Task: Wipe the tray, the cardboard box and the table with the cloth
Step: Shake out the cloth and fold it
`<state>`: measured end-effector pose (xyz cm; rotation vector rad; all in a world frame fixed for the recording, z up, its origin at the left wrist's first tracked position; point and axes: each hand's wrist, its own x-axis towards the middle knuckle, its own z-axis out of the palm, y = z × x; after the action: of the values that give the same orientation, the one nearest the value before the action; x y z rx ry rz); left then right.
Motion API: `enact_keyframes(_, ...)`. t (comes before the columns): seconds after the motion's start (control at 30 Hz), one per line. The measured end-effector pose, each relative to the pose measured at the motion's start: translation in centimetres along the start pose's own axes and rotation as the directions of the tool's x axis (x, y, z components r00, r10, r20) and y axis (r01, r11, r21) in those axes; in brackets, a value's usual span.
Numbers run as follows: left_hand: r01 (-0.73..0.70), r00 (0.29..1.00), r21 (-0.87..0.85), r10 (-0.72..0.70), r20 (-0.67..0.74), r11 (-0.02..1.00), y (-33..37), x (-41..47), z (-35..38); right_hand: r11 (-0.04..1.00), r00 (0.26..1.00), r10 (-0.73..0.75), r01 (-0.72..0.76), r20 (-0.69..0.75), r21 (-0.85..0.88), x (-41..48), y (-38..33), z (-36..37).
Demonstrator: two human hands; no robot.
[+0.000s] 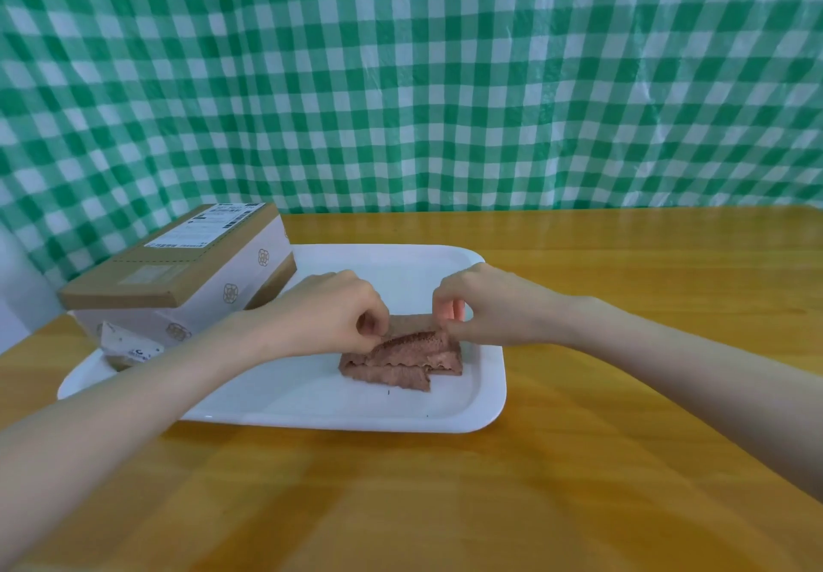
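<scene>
Hands first: I see my left hand (332,309) and my right hand (483,304) close together over the tray (485,398), each pinching the top edge of the cloth (401,358). The left one grips the cloth's left corner between thumb and curled fingers; the right one grips the right corner the same way. Both bare forearms reach in from the near edge of the table (579,482).

The cloth is brownish-pink and folded in several layers with wavy edges. Its upper edge is lifted by the pinch, while the lower folds rest on the tray's flat middle, a little right of center.

The tray is white, with rounded corners and a low rim, and it lies flat on the table. I notice a few tiny dark specks on it just in front of the cloth.

The cardboard box (187,277) sits on the tray's left end, partly overhanging it toward the back. It is brown and white, closed, with a shipping label on top.

Behind the table hangs a green-and-white checked curtain (445,81).
</scene>
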<state>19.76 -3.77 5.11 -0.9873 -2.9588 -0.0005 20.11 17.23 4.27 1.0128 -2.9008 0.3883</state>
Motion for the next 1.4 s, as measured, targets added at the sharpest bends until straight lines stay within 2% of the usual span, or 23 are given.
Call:
enact_keyframes(0.17,-0.175,0.977,-0.008,0.175,0.124,0.984,-1.2,-0.7,-0.8,0.988,0.985,-0.104,0.118,0.139,-0.097,-1.0,-2.3,-0.1)
enact_keyframes(0.27,-0.211,0.946,-0.030,0.211,0.247,0.977,-0.4,-0.9,0.2,0.976,0.950,-0.135,0.177,0.282,-0.127,-1.1,-3.2,1.1)
enact_keyframes(0.33,-0.210,0.930,-0.082,0.225,0.290,0.974,-0.2,-1.2,0.6,0.984,0.923,-0.101,0.148,0.373,-0.100,-1.2,-3.3,1.2)
enact_keyframes(0.37,-0.165,0.933,-0.156,0.205,0.296,0.974,-0.5,-1.3,0.5,0.991,0.916,-0.085,0.117,0.392,-0.059,-1.2,-3.1,1.0)
enact_keyframes(0.43,-0.051,0.959,-0.276,0.124,0.255,0.960,-1.5,-1.3,0.1,0.999,0.931,-0.052,0.051,0.362,0.012,-1.0,-2.4,0.2)
enact_keyframes(0.53,-0.012,0.994,-0.192,0.032,0.103,0.981,-2.8,-1.1,0.3,1.000,0.983,0.013,-0.013,0.183,0.000,-0.6,-0.7,0.1)
enact_keyframes(0.6,0.014,0.995,-0.153,0.000,0.097,0.988,-2.8,-1.3,1.0,0.999,0.998,0.032,-0.033,0.062,0.013,-0.3,0.0,0.7)
enact_keyframes(0.63,0.024,0.992,-0.124,-0.009,0.126,0.992,-2.8,-1.4,1.5,0.999,0.998,0.037,-0.038,0.058,0.021,-0.3,0.0,1.0)
enact_keyframes(0.7,0.038,0.978,-0.079,-0.021,0.206,0.996,-2.5,-1.7,2.4,0.999,0.983,0.053,-0.049,0.178,-0.023,-0.3,0.0,1.9)
enact_keyframes(0.77,0.050,0.966,-0.123,-0.016,0.260,0.991,-2.6,-1.7,2.9,0.983,0.943,0.073,-0.013,0.325,-0.182,-0.4,-0.2,2.7)
enact_keyframes(0.87,0.025,0.960,-0.150,0.019,0.279,0.988,-3.0,-1.5,2.9,0.955,0.940,0.054,0.049,0.338,-0.291,-0.9,-0.6,2.8)
enact_keyframes(0.93,-0.042,0.973,-0.134,0.071,0.220,0.990,-3.3,-1.6,2.8,0.955,0.973,-0.024,0.091,0.229,-0.284,-1.1,-0.8,2.6)
enact_keyframes(0.97,-0.071,0.978,-0.141,0.097,0.183,0.987,-3.3,-1.7,2.7,0.949,0.987,-0.105,0.137,0.123,-0.283,-1.2,-0.8,2.4)
enact_keyframes(1.03,-0.140,0.985,-0.177,0.156,0.078,0.974,-3.2,-2.2,2.6,0.929,0.965,-0.254,0.226,-0.061,-0.292,-1.4,-0.7,2.1)
enact_keyframes(1.1,-0.268,0.963,-0.141,0.265,-0.046,0.953,-3.6,-2.4,3.1,0.921,0.943,-0.318,0.284,-0.095,-0.268,-1.7,-0.9,2.0)
enact_keyframes(1.17,-0.308,0.951,-0.150,0.306,-0.039,0.940,-4.2,-2.6,3.5,0.938,0.959,-0.282,0.282,0.030,-0.202,-1.8,-1.0,1.9)
enact_keyframes(1.23,-0.242,0.965,-0.234,0.259,0.043,0.942,-4.5,-2.6,3.2,0.962,0.961,-0.219,0.241,0.167,-0.127,-1.8,-0.9,1.7)
enact_keyframes(1.27,-0.176,0.975,-0.318,0.210,0.075,0.932,-4.4,-2.7,2.8,0.970,0.962,-0.205,0.225,0.181,-0.097,-1.7,-1.0,1.5)
enact_keyframes(1.33,-0.039,0.995,-0.479,0.080,0.064,0.877,-4.2,-2.5,2.3,0.988,0.977,-0.156,0.154,0.145,0.024,-1.3,-1.0,1.1)
enact_keyframes(1.4,-0.024,1.000,-0.460,0.014,-0.024,0.888,-3.9,-2.0,2.0,0.989,0.992,-0.108,0.101,0.059,0.109,-0.7,-0.7,1.0)
